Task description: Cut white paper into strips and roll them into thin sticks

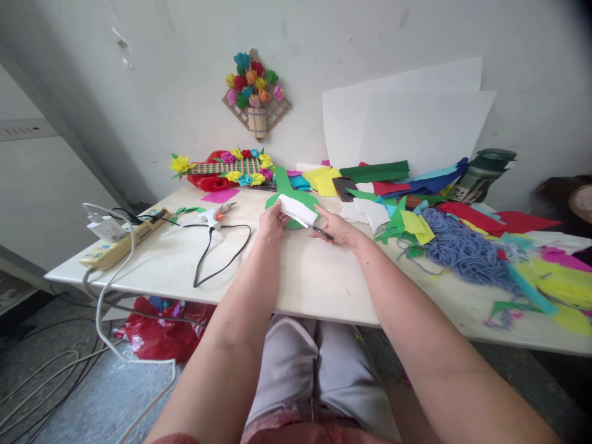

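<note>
My left hand [272,223] pinches the left edge of a white paper piece [298,208], which lies over a green foam shape [290,198] on the white table [296,277]. My right hand [340,227] grips a pair of scissors [314,229] whose blades point left under the white paper. Both forearms reach forward from the bottom of the head view. How far the blades are apart is too small to tell.
A glue gun [216,216] with a black cord and a power strip [123,242] lie at the left. Coloured paper scraps [416,225] and blue yarn [462,250] cover the right. A flower frame [231,166], white sheets [407,126] and a wall bouquet [255,92] stand behind.
</note>
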Available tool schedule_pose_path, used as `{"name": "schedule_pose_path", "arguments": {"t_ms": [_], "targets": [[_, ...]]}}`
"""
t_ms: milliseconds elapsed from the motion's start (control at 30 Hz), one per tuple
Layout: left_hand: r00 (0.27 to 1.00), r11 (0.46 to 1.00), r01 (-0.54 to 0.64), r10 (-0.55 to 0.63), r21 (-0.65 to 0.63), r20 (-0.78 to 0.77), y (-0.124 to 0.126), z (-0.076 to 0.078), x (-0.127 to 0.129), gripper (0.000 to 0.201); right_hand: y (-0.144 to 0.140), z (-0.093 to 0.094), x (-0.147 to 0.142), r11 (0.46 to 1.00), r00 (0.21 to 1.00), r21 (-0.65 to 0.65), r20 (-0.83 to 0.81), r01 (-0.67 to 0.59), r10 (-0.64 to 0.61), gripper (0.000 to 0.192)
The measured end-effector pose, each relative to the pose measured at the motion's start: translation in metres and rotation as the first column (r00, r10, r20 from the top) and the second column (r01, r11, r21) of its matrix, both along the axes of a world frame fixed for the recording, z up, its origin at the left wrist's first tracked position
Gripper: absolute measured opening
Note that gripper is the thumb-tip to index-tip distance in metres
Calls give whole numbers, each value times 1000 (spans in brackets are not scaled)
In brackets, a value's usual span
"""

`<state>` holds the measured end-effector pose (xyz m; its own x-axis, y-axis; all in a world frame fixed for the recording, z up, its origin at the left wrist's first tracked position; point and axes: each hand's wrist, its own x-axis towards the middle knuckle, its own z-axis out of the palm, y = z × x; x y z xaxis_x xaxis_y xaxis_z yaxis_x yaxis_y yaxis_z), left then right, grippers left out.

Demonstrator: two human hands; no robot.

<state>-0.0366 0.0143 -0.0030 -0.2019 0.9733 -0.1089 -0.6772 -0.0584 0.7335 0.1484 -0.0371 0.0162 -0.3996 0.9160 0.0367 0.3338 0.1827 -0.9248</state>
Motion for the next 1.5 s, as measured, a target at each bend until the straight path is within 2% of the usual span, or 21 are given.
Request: {"name": "schedule_pose_path", "arguments": {"t_ms": [200,700,1200,1500], "targets": [[1000,1000,16,-16,11,-26,-1,0,3,23,-2,-2,-1,998,999,-53,-9,44,-44,108],[999,999,31,-31,8,-25,-3,1,3,16,-1,0,-3,999,999,6,-1,38,-38,105],[999,999,36,-35,21,-15,0,-1,4,15,-1,0,-2,1000,999,-12,-26,23,-24,105],[998,998,51,-51,28,-21,1,-3,5,24,0,-4,-2,997,999,-67,-28,31,-33,104]]}}
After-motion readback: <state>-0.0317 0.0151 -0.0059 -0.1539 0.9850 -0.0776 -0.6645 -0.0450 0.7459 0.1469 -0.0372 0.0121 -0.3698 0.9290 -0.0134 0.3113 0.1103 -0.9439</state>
